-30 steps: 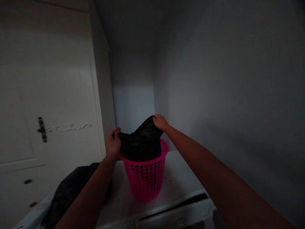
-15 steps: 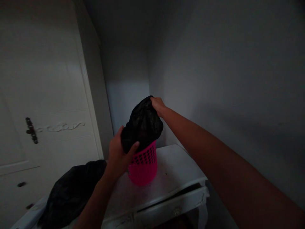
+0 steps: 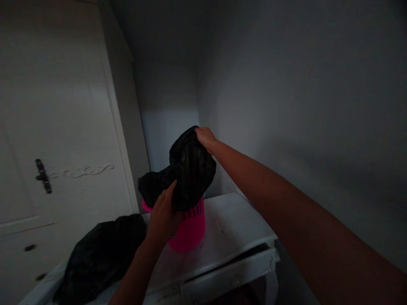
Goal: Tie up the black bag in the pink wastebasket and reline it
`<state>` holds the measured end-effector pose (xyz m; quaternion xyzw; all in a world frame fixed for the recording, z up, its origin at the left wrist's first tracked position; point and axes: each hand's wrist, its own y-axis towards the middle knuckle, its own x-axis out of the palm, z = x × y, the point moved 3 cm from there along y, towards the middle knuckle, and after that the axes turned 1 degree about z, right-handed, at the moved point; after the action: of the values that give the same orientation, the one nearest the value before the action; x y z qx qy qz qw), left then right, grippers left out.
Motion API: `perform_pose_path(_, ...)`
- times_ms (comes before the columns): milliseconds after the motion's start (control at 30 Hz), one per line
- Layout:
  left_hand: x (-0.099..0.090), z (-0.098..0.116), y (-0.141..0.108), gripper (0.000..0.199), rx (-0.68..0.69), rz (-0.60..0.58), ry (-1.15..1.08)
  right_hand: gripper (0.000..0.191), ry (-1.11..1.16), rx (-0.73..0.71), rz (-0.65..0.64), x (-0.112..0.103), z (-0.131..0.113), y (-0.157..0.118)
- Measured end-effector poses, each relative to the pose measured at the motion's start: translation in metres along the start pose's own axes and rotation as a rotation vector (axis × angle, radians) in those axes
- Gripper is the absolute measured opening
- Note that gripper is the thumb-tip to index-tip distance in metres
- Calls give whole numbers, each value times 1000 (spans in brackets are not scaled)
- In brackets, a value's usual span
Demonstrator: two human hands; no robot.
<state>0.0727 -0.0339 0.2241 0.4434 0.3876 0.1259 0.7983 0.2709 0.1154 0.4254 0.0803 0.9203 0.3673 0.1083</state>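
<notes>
A pink basket (image 3: 190,231) with a lattice of holes stands on the white table (image 3: 233,222). Over its mouth lies a black plastic bag (image 3: 193,171), bunched up high on the right and spilling over the rim on the left. My right hand (image 3: 206,139) pinches the bag's raised top edge. In front of the basket, my left hand (image 3: 163,214) rests against the bag near the rim, its fingers pointing up; part of them is hidden, so its grip is unclear.
A second black bag (image 3: 101,254) lies in a heap left of the basket. A white wardrobe (image 3: 73,127) with a dark handle stands at the left. The table's drawer (image 3: 222,275) is slightly open. Walls meet behind the table.
My left hand has shifted to the bag's front and turned. The bag now spreads left over the rim, exposing pink rim there. My right hand moved slightly left, still holding the bag.
</notes>
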Motion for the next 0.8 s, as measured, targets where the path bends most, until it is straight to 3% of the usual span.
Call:
perform_pose_path(200, -10, 11, 14, 39, -175, 66, -213, 23, -147, 45, -3, -6, 9, -18)
perform_pose_path(300, -21, 5, 25, 28, -349, 183, -291, 23, -179, 81, -31, -16, 21, -23)
perform_pose_path(400, -35, -1, 37, 24, -406, 303, -364, 23, -186, 108, -88, -31, 35, -27)
perform_pose_path(467, -41, -6, 43, 23, -496, 358, -554, 23, -202, 148, -107, -44, 46, -31)
perform_pose_path(600, -43, -16, 47, 18, -819, 462, -1095, 25, -244, 260, -148, -74, 65, -43)
perform_pose_path(633, -43, -17, 48, 18, -851, 483, -1171, 28, -269, 244, -154, -80, 67, -47)
perform_pose_path(700, -44, -20, 50, 18, -858, 523, -1215, 39, -363, 108, -46, -90, 60, -58)
perform_pose_path(767, -42, -19, 53, 19, -849, 547, -1187, 51, -427, -162, 93, -89, 42, -77)
perform_pose_path(800, -40, -16, 55, 20, -842, 537, -1172, 55, -431, -311, 100, -81, 29, -90)
